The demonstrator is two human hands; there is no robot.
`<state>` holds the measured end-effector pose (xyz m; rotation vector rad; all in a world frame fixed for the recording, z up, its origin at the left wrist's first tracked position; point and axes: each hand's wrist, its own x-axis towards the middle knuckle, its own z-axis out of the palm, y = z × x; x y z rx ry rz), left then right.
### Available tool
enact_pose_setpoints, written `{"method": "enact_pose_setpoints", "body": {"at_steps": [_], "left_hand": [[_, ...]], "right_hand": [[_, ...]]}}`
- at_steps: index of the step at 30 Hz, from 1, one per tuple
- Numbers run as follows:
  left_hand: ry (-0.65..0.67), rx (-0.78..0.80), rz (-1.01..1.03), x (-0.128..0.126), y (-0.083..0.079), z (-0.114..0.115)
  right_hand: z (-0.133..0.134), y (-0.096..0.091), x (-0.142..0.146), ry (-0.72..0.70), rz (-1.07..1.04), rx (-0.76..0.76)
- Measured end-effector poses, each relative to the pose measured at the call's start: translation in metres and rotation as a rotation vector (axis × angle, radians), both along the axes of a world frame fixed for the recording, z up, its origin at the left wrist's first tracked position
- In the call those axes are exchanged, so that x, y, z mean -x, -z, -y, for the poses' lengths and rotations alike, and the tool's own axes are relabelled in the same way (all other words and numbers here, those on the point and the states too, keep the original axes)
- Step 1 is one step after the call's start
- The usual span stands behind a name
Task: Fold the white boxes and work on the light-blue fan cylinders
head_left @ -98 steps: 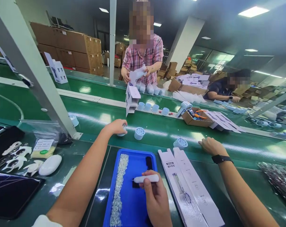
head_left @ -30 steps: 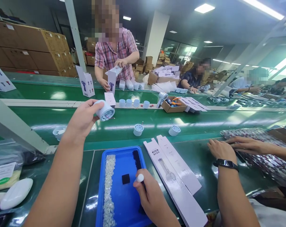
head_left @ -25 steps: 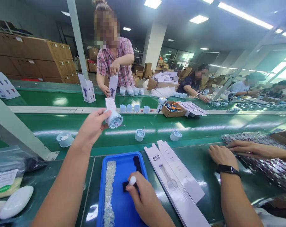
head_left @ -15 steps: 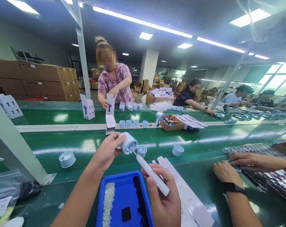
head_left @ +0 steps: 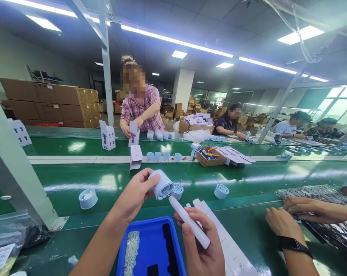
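My left hand (head_left: 139,191) grips a light-blue round plastic housing (head_left: 162,183), tilted so that its ribbed open end faces right and down. My right hand (head_left: 200,239) is wrapped round a white pen-shaped screwdriver (head_left: 189,220). The screwdriver's tip points into the open end of the housing, where small wires show; the exact contact point is hidden. Just behind the held part, a similar light-blue housing (head_left: 177,190) with a wire sticking up stands on the green belt. Below my hands lies a blue tray (head_left: 146,249) with small whitish pieces (head_left: 131,249) and black pieces (head_left: 170,245).
More housings stand on the belt, one at left (head_left: 87,198) and one at right (head_left: 221,191). White card sheets (head_left: 222,237) lie beside the tray. A co-worker's hands (head_left: 288,218) work at right. Across the belt, a person in a checked shirt (head_left: 144,111) handles a box (head_left: 134,134).
The view has tilted up slightly, so things sit lower in it. The screwdriver's thin shaft, visible before, now hardly shows, as its handle has come closer to the housing.
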<state>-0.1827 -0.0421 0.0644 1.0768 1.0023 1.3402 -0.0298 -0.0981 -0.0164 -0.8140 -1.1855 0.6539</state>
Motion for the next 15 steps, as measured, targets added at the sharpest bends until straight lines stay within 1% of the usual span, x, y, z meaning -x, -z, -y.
{"method": "enact_pose_setpoints", "body": {"at_steps": [4,9,12,15], "left_hand": [[0.003,-0.010,-0.031,-0.002,0.002,0.000],[0.019,0.004,-0.093,-0.005,0.000,0.004],[0.003,-0.003,-0.129,-0.008,0.002,0.004],[-0.118,-0.101,-0.115,-0.015,0.006,0.005]], "right_hand": [[0.000,-0.001,0.003,0.016,0.005,0.011],[-0.001,0.001,0.006,0.112,0.041,0.000],[-0.003,0.007,0.008,0.154,0.062,0.086],[-0.003,0.019,0.017,0.196,0.154,0.207]]}}
